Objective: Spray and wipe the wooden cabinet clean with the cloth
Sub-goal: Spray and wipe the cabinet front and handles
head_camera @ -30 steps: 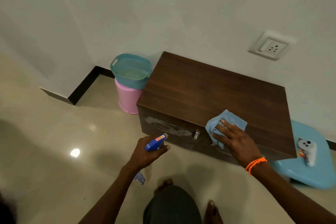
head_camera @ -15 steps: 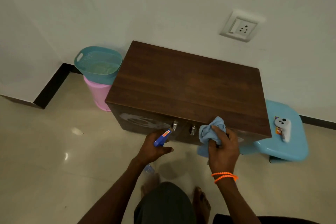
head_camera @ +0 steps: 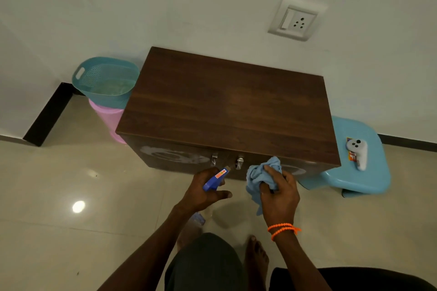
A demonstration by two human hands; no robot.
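Head view: wooden cabinet (head_camera: 227, 111) lies just beyond both hands, long axis left to right, front face nearest. Left hand (head_camera: 203, 190) grips spray bottle (head_camera: 215, 178), nozzle toward doors. Right hand (head_camera: 279, 194) clutches bunched cloth (head_camera: 262, 173) at front edge. Earlier cloth lay spread on top; now gathered, lower.

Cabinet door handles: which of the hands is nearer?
Left. The left hand holds the spray bottle just below the handles, nozzle pointing at them. The right hand grips the cloth off to their right, slightly farther.
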